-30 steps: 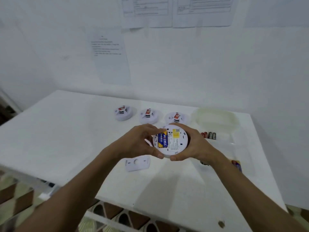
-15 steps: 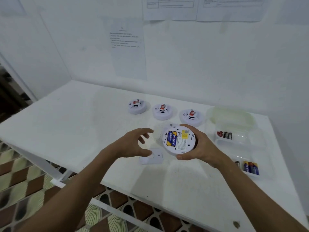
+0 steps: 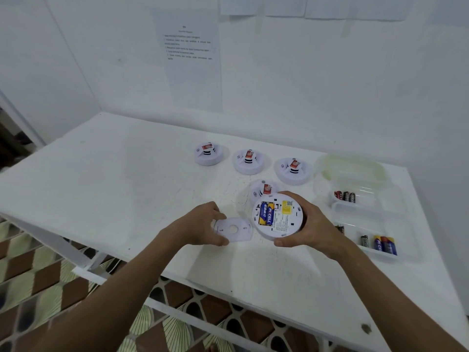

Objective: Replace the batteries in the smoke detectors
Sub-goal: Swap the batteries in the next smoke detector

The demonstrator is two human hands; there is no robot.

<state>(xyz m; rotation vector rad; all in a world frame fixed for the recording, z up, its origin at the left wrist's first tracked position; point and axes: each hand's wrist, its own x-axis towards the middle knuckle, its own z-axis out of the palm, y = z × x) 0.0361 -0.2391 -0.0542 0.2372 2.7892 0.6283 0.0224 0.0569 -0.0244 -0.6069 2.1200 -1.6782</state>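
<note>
Left hand [image 3: 200, 226] grips cover plate [image 3: 233, 229] — beside held detector [image 3: 278, 215].

white detectors [image 3: 208, 154] | blue-yellow batteries [image 3: 266, 213] | white table [image 3: 106, 184] | brown-green diamond floor [image 3: 33, 278]

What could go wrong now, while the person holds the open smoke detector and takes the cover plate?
1. The right hand alone holds the tilted detector above the table. Its blue batteries are uncovered, so they might slip out.
2. The left hand holds the cover plate only by its edge, a light grip that might slip.
</note>
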